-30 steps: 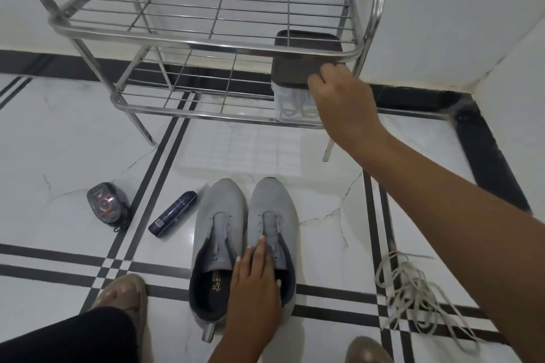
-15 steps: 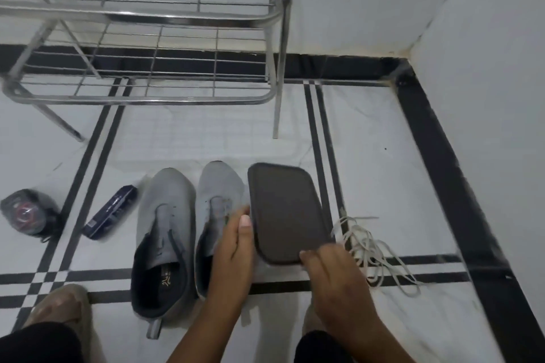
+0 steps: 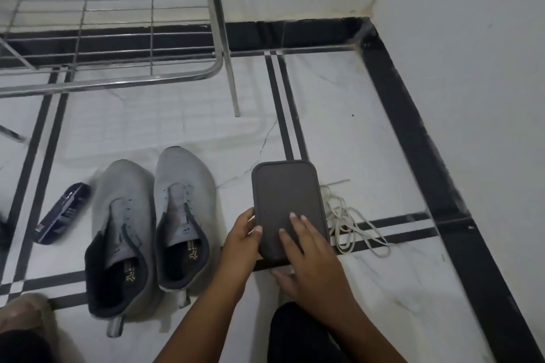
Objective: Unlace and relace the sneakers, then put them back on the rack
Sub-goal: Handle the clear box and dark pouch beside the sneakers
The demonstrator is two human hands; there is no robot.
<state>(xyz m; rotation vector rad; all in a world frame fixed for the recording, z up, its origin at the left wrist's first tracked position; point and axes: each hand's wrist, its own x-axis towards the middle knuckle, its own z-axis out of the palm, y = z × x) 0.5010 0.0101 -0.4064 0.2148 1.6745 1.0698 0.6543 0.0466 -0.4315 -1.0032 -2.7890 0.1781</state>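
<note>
Two grey sneakers stand side by side on the floor with no laces in their eyelets, the left sneaker (image 3: 124,215) and the right sneaker (image 3: 182,186), toes towards the rack. Right of them, both hands hold a box with a dark lid (image 3: 284,191) low over the tiles. My left hand (image 3: 241,242) grips its left edge, thumb on the lid. My right hand (image 3: 312,259) lies with its fingers on the lid and its thumb under the near end. A loose heap of pale laces (image 3: 351,224) lies on the floor just right of the box.
The steel wire shoe rack (image 3: 118,79) stands at the upper left, its right leg (image 3: 230,68) close behind the sneakers. A dark blue bottle (image 3: 63,212) lies left of the sneakers. A white wall (image 3: 472,68) and a black skirting strip close off the right side.
My right hand brought the dark-lidded box from the rack's lower shelf down beside the sneakers. My left hand left the right sneaker and took the box's left edge. The view swung right.
</note>
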